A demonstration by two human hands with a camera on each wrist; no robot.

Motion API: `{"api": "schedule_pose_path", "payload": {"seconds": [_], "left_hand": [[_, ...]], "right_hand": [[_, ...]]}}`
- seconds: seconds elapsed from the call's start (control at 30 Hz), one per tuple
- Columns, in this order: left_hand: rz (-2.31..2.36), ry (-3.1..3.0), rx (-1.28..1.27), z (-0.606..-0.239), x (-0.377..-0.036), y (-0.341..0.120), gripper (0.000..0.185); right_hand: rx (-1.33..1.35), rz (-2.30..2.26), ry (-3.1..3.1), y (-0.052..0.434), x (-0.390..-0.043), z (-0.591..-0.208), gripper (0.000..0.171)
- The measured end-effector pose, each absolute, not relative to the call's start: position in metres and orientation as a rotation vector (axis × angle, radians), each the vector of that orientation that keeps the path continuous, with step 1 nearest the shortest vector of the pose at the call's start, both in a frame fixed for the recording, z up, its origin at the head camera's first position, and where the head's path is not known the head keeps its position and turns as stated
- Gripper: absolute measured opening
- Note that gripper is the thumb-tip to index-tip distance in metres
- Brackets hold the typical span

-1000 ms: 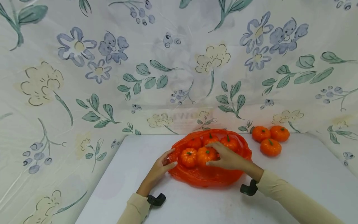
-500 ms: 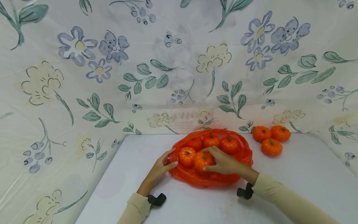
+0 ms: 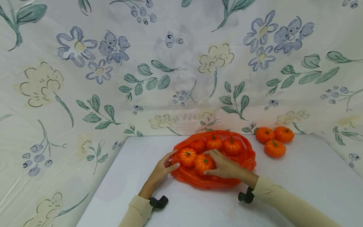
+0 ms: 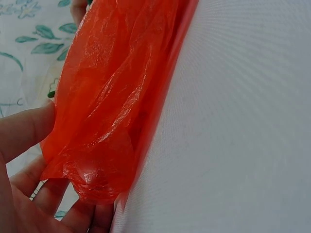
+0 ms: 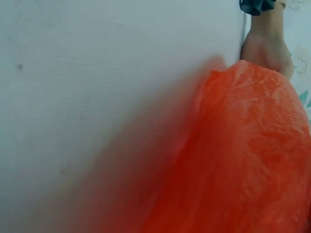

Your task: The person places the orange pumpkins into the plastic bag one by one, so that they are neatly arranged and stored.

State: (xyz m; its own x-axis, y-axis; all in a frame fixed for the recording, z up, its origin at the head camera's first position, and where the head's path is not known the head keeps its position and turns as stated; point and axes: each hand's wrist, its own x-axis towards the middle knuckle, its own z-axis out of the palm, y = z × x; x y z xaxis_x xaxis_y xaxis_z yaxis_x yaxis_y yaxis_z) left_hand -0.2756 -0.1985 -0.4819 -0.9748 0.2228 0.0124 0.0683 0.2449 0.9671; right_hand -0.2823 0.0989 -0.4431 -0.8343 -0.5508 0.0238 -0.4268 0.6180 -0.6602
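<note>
An orange-red plastic bag [image 3: 195, 181] lies spread on the table with its mouth up and several small orange pumpkins inside. My right hand [image 3: 228, 166] grips one pumpkin [image 3: 202, 164] near the front of the bag, thumb on the near side and fingers over the far side. Against its left side sits another pumpkin [image 3: 187, 157]. My left hand [image 3: 160, 171] holds the bag's left end; in the left wrist view the crinkled plastic [image 4: 104, 145] lies between thumb and fingers. In the right wrist view the bag's side [image 5: 243, 160] hides my right hand's fingers.
Three more pumpkins [image 3: 275, 149] stand grouped on the white table [image 3: 300, 176] at the back right, outside the bag. A flower-printed sheet [image 3: 181, 63] rises behind the table's back edge. Black cameras [image 3: 158, 202] are strapped at both wrists.
My right hand has moved left and slightly toward me with its pumpkin inside the bag. The neighbouring pumpkin has shifted a little left. My left hand has stayed at the bag's left end.
</note>
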Motion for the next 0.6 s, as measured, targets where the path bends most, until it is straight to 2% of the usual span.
{"api": "schedule_pose_path", "payload": {"seconds": [0.6], "left_hand": [[1.804, 2.411, 0.271, -0.483, -0.275, -0.199, 0.061]], "right_hand": [[-0.784, -0.938, 2.655, 0.097, -0.28, -0.452, 0.071]]}}
